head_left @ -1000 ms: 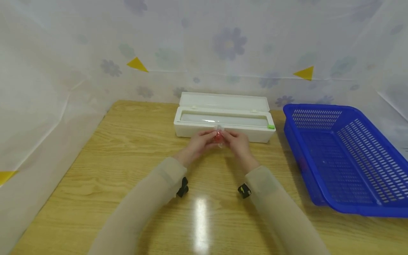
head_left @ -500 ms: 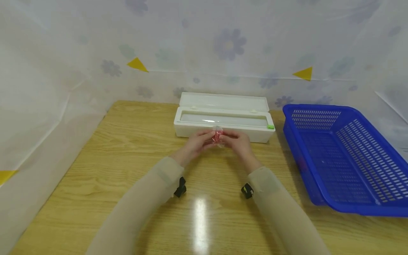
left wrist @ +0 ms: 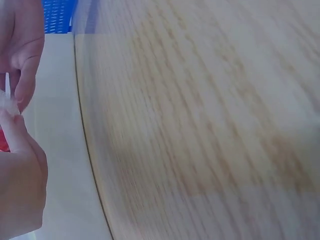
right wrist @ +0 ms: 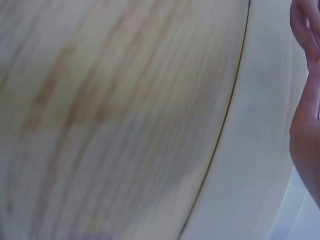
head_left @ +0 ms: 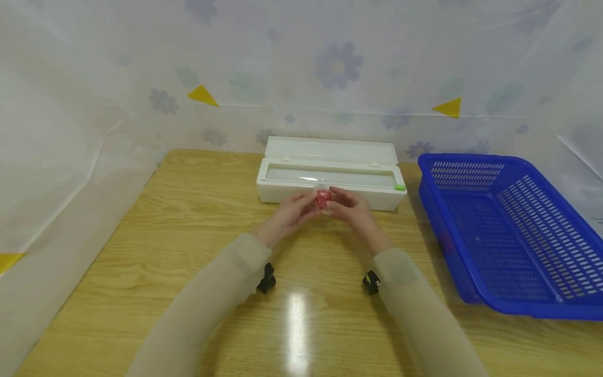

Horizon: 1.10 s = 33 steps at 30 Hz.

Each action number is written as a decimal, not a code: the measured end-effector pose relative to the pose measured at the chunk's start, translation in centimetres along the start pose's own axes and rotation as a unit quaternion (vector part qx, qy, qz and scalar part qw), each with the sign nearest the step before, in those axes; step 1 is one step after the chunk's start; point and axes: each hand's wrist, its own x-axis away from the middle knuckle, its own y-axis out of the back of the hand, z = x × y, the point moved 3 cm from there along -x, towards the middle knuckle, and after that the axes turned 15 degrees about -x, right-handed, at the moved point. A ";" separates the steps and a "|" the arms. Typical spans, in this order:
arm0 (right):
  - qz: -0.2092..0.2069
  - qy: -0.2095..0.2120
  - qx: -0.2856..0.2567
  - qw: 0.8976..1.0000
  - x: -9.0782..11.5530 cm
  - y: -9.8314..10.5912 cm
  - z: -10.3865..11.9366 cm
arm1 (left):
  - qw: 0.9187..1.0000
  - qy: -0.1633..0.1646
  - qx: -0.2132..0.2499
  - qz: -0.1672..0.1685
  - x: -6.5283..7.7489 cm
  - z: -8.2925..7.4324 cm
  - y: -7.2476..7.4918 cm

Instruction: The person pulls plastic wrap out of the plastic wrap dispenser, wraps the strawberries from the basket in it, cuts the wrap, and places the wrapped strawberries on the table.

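A small red thing [head_left: 323,198] in clear plastic film is held between the fingertips of both hands, just in front of a long white box [head_left: 332,195]. My left hand [head_left: 288,213] grips it from the left side. From the right, the thumb and fingers of my right hand [head_left: 356,213] pinch its film. The left wrist view catches a bit of the red [left wrist: 4,142] and whitish film [left wrist: 8,103] between the hands. What kind of thing it is cannot be made out. The box resembles a cling film dispenser, lid [head_left: 331,150] raised, with a green tab [head_left: 400,187].
To the right stands a blue plastic basket [head_left: 447,246] with slatted sides. Everything sits on a wooden table [head_left: 188,220]. Behind hangs a flower-print sheet [head_left: 301,68] bearing yellow triangles. A small black device [head_left: 267,278] shows at each wrist.
My right hand and forearm have moved slightly to the right, and its fingers have shifted on the wrapped red thing, which now looks rounder. The box and basket stay put.
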 end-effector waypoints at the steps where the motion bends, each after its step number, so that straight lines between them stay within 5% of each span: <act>1: 0.010 -0.001 0.006 1.000 0.0 0.0 0.1 | 1.000 0.001 0.003 -0.001 0.0 0.0 0.0; 16: 0.014 0.009 0.026 1.000 0.3 0.5 0.2 | 0.999 -0.005 -0.033 0.041 0.2 0.1 0.5; 25: -0.056 0.024 0.060 0.996 0.1 0.0 0.3 | 1.000 -0.003 -0.030 0.006 0.2 0.0 0.1; 33: -0.072 0.035 0.074 0.994 0.2 -0.2 0.1 | 0.999 0.015 -0.039 -0.005 0.2 0.3 0.4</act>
